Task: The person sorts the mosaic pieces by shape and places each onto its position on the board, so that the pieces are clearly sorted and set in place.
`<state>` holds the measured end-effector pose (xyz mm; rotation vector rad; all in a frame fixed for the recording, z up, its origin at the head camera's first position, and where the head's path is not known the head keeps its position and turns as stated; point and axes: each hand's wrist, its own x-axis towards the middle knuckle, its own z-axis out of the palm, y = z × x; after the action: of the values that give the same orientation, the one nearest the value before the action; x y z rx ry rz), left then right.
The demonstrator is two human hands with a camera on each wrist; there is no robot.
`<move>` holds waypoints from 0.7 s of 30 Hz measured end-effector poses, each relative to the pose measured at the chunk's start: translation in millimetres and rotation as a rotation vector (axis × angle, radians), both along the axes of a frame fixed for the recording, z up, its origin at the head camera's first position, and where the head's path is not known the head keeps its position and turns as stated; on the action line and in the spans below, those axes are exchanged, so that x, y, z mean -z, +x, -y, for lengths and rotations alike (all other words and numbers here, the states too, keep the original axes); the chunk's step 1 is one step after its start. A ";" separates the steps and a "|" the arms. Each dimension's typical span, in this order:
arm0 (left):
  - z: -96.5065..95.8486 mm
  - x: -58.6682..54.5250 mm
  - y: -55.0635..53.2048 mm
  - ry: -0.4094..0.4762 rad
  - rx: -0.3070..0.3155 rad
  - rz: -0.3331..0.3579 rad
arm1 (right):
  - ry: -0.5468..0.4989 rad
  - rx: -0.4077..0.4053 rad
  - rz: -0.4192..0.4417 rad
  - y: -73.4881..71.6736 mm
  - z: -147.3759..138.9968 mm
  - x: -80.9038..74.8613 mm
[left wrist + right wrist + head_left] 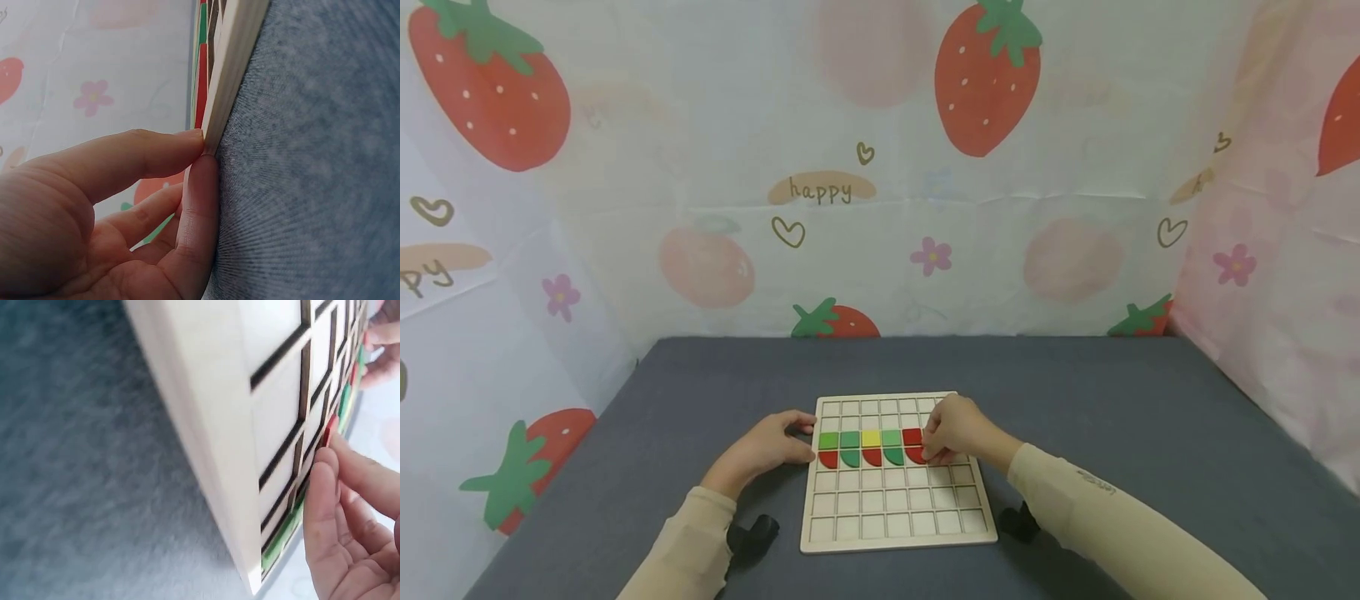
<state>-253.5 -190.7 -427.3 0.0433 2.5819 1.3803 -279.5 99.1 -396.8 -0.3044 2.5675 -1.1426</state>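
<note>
A light wooden grid board (898,548) lies on the dark table. Two neighbouring rows hold coloured pieces: squares, among them a yellow square (870,438) and a red square (912,437), above red and green quarter-circles. My left hand (772,439) is at the board's left side, its thumb and a finger touching the edge, fingers fairly straight. At the right of the rows, my right hand (958,427) pinches a red quarter-circle piece (331,429) between thumb and fingertips, close over the grid. That hand covers several cells in the head view.
A green piece (284,537) sits near the board's edge in the right wrist view. Black wrist devices show under the left sleeve (685,542) and the right sleeve (1112,508). A strawberry-print curtain (880,275) stands behind the grey table (737,367) and along its sides.
</note>
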 end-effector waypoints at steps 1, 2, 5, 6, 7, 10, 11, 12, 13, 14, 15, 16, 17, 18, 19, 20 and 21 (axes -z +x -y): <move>-0.2 0.3 -0.4 0.002 0.002 -0.001 | -0.010 0.000 0.005 0.1 -3.0 -0.7; -0.3 0.3 -0.6 0.004 0.008 -0.004 | -0.022 -0.001 0.009 0.3 -6.4 -1.7; -0.7 -0.5 -0.1 0.005 0.008 -0.006 | -0.059 -0.004 0.029 0.4 -18.4 -5.1; -0.8 -1.0 0.0 0.003 0.008 -0.009 | -0.066 -0.009 0.031 0.9 -22.8 -6.8; -1.0 -1.4 0.3 0.001 0.008 -0.010 | -0.071 -0.014 0.034 1.7 -27.5 -8.3; -1.3 -2.1 1.1 -0.001 0.004 -0.009 | -0.082 -0.016 0.038 5.5 -42.0 -12.2; -1.2 -1.8 1.0 0.001 0.003 -0.008 | -0.075 -0.017 0.035 6.8 -46.9 -13.5; -1.3 -1.6 0.7 0.002 0.001 -0.007 | -0.072 -0.014 0.034 8.3 -51.7 -14.7; -1.2 -1.2 0.5 0.004 -0.001 -0.005 | -0.065 -0.011 0.029 9.5 -56.4 -15.4; -1.2 -1.1 0.0 0.004 -0.002 -0.005 | -0.057 -0.008 0.024 10.9 -61.2 -16.1; -1.3 -0.7 -0.3 0.000 0.001 -0.007 | -0.047 -0.006 0.020 12.2 -65.8 -16.7; -1.3 -0.6 -0.7 0.001 -0.001 -0.006 | -0.036 -0.005 0.014 13.6 -70.3 -17.0; -1.2 -0.1 -1.0 0.001 -0.004 -0.003 | -0.024 -0.004 0.008 14.7 -74.6 -17.2; -1.1 0.0 -1.6 -0.005 -0.001 0.001 | -0.016 -0.004 0.006 16.0 -78.7 -17.4; -1.0 0.0 -1.9 -0.007 0.001 0.000 | -0.007 -0.004 0.006 17.2 -82.7 -17.3; -1.2 0.2 -2.1 -0.011 0.005 -0.001 | -0.002 -0.003 0.010 18.5 -86.6 -17.1; -1.3 0.6 -2.2 -0.013 0.009 -0.002 | 0.005 -0.001 0.015 19.9 -90.1 -16.9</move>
<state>-255.7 -189.4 -427.9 0.0538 2.5892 1.3609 -259.6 189.2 -380.0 -0.2945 2.5566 -1.1341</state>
